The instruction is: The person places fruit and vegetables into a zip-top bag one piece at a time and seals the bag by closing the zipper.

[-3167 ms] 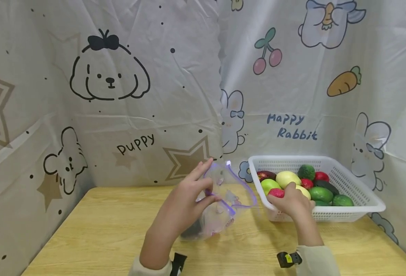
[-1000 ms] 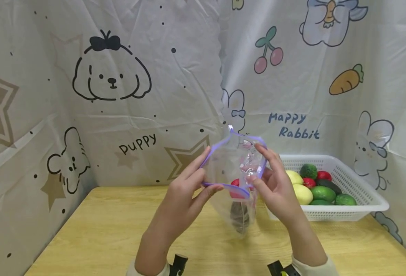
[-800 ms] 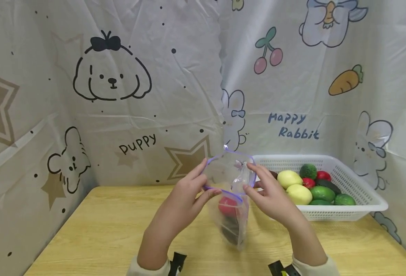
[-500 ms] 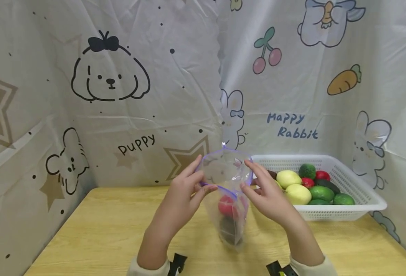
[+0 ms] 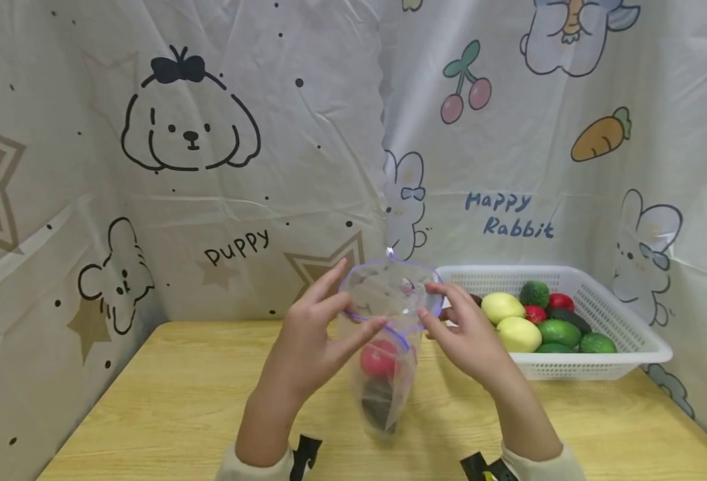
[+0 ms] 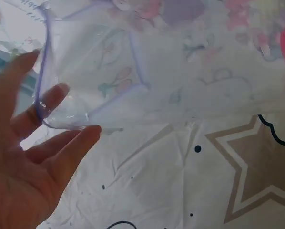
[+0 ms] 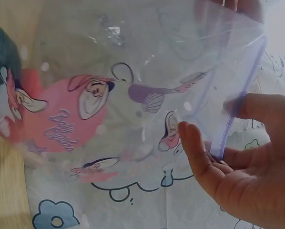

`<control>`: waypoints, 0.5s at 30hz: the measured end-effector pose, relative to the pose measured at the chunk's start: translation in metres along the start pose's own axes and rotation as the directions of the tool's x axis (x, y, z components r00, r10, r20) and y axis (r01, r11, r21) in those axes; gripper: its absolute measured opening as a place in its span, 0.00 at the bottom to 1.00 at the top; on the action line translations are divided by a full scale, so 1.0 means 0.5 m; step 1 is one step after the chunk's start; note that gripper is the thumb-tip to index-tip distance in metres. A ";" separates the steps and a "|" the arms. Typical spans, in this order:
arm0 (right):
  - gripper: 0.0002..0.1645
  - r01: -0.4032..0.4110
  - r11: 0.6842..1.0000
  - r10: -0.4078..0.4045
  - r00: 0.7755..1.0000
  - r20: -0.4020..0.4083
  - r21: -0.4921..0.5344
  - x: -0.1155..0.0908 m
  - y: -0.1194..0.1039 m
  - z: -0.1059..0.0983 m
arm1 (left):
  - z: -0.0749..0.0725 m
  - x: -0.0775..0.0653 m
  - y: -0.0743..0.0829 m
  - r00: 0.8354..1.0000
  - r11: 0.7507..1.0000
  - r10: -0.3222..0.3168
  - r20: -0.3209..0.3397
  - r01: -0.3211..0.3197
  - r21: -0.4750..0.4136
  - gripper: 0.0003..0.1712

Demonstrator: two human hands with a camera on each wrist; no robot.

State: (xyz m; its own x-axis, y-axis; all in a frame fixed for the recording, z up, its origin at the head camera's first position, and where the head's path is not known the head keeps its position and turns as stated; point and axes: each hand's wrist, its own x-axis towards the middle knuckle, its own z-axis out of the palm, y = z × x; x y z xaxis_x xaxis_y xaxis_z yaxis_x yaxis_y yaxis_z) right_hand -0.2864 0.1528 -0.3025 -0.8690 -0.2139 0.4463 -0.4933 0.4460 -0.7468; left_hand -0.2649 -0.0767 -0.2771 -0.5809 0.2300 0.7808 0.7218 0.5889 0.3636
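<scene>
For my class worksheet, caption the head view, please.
Left hand and right hand frame an open clear bag, a red item inside, beside a white basket of produce.

Soft light, glints on bag (image 7: 137, 95), hazy left-wrist view

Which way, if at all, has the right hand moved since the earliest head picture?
Yes, leftward: against the white basket, the right hand has gone from over the produce to the clear bag's mouth.
</scene>
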 end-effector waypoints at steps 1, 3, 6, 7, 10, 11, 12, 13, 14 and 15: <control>0.28 -0.029 1.000 0.029 1.000 -0.007 -0.002 -0.001 0.000 0.001 | 0.003 -0.001 0.000 1.000 0.999 -0.031 0.000 0.031 0.008 0.20; 0.26 -0.071 0.997 0.071 0.997 -0.008 0.013 -0.003 -0.004 0.003 | 0.009 -0.003 0.000 0.996 0.996 -0.088 -0.022 0.088 0.020 0.20; 0.29 -0.063 0.997 0.063 0.998 0.023 0.035 -0.008 -0.013 0.005 | 0.014 -0.004 0.004 0.982 0.980 -0.191 -0.013 0.191 0.048 0.20; 0.32 -0.046 0.998 0.045 0.998 0.037 0.034 -0.009 -0.017 0.007 | 0.014 -0.004 0.006 0.974 0.972 -0.228 0.006 0.228 0.050 0.19; 0.37 0.008 1.000 -0.007 0.998 0.068 -0.005 -0.012 -0.026 0.012 | 0.012 -0.004 0.010 0.946 0.949 -0.311 0.087 0.305 0.075 0.20; 0.39 0.018 1.000 -0.017 0.998 0.065 -0.023 -0.012 -0.029 0.014 | 0.011 -0.005 0.011 0.940 0.946 -0.323 0.111 0.316 0.078 0.22; 0.41 0.025 0.999 -0.023 0.998 0.055 -0.041 -0.013 -0.031 0.015 | 0.009 -0.005 0.011 0.938 0.944 -0.327 0.117 0.319 0.085 0.25; 0.42 0.026 0.999 -0.024 0.999 0.041 -0.040 -0.012 -0.033 0.015 | 0.008 -0.005 0.010 0.942 0.946 -0.320 0.106 0.311 0.093 0.27; 0.42 0.019 0.999 -0.019 1.000 0.022 -0.032 -0.012 -0.034 0.015 | 0.006 -0.005 0.008 0.949 0.950 -0.305 0.085 0.296 0.101 0.29; 0.42 0.011 1.000 -0.011 1.000 0.002 -0.023 -0.012 -0.036 0.014 | 0.004 -0.004 0.008 0.954 0.952 -0.295 0.058 0.288 0.104 0.30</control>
State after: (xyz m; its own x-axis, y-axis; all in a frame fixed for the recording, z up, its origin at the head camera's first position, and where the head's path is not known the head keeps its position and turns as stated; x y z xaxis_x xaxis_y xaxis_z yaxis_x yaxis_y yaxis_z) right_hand -0.2728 0.1402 -0.2952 -0.8638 -0.2206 0.4529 -0.5014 0.4640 -0.7303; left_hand -0.2616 -0.0732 -0.2785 -0.7885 0.0908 0.6083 0.4808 0.7077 0.5176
